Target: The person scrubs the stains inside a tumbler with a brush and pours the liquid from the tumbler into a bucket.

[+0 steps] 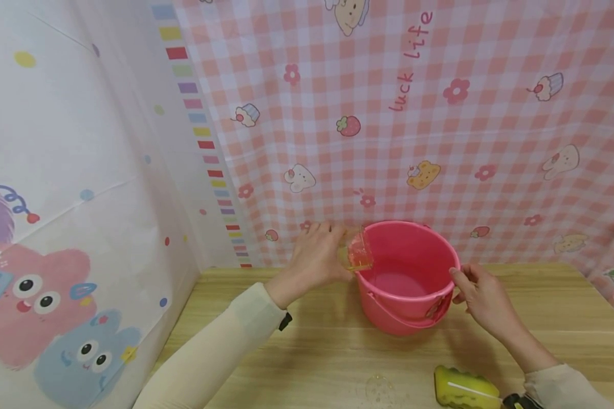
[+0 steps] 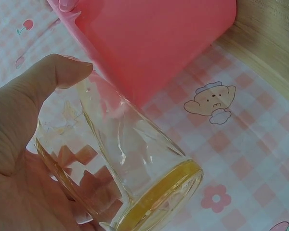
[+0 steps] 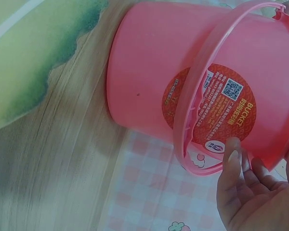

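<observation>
A pink plastic bucket (image 1: 406, 307) stands upright near the back of the wooden table, its handle hanging down the front. My left hand (image 1: 314, 258) grips a clear, amber-tinted drinking glass (image 2: 139, 149) and holds it tilted at the bucket's left rim, mouth towards the bucket. The thumb lies along the glass near its mouth in the left wrist view. On the opposite side, my right hand (image 1: 486, 295) holds the bucket's rim, thumb on top and fingers against the outside. A round red label (image 3: 231, 106) shows on the bucket's wall behind the handle.
A yellow-green sponge (image 1: 463, 386) with a wavy edge lies at the table's front right, close to my right sleeve. Wet marks form a ring (image 1: 378, 389) on the wooden table (image 1: 297, 352). A pink checked cloth (image 1: 358, 159) hangs directly behind; a white patterned sheet (image 1: 107, 227) closes the left side.
</observation>
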Demonstrator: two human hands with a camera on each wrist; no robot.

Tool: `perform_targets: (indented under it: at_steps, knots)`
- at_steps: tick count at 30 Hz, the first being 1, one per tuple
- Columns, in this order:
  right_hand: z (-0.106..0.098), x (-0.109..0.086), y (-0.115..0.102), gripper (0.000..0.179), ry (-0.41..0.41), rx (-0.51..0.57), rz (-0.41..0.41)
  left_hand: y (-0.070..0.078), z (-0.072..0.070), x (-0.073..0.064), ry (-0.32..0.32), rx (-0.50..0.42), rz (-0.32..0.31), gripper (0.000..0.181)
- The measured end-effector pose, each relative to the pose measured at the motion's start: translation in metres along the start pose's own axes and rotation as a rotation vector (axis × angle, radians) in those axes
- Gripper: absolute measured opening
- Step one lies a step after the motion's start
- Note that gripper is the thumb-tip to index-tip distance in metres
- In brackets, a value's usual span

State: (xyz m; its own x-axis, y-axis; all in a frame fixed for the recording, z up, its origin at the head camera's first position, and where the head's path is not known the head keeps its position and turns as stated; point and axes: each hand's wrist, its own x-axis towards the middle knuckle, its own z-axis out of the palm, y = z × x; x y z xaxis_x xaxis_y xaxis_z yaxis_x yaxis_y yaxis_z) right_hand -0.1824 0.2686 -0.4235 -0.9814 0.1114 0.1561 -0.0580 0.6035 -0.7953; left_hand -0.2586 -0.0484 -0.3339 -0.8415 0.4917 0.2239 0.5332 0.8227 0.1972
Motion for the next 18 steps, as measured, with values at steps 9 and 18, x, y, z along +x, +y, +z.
perform_targets:
  at_steps: [9, 18]
  knots:
    - [-0.0005, -0.0006, -0.0013, 0.045, -0.015, 0.005, 0.019, 0.0005, -0.0003, 0.0007, -0.002, 0.018, -0.006, 0.088]
    - [-0.0005, -0.0006, -0.0022, 0.045, -0.015, -0.002, 0.015, 0.0004, 0.0002, 0.0012, 0.002, 0.041, -0.001, 0.086]
